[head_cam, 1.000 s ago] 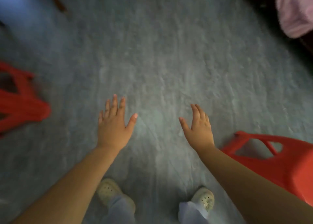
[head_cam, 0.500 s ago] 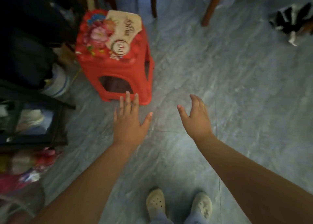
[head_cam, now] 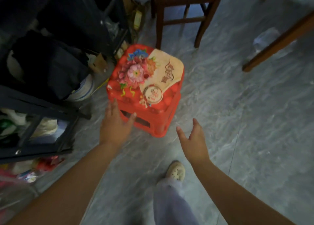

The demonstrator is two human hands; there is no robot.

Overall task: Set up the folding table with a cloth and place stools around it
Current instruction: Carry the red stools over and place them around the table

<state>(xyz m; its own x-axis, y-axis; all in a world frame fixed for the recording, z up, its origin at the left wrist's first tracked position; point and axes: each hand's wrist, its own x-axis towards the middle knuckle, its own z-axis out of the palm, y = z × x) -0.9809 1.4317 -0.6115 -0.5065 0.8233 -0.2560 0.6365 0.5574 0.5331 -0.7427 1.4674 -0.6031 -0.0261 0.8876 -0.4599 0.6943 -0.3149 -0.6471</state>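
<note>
Grey floor (head_cam: 237, 122) fills most of view. Dark rack (head_cam: 42, 105) w/ clutter on left, wooden chair (head_cam: 183, 18) at top. Red stool (head_cam: 146, 81), flower print on top, stands upright on floor btwn rack & chair, just ahead of both hands. Left hand (head_cam: 115, 124) spread flat, holds nothing, over stool's near-left side; contact unclear. Right hand (head_cam: 195, 143) loosely spread, empty, just off stool's near-right corner, not touching.

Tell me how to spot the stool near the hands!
Find the brown wooden chair at the top of the view, standing on the grey floor. Just in front of it, beside the dark shelf, sits a low red stool. Only it has a pink flower picture on its seat.
</note>
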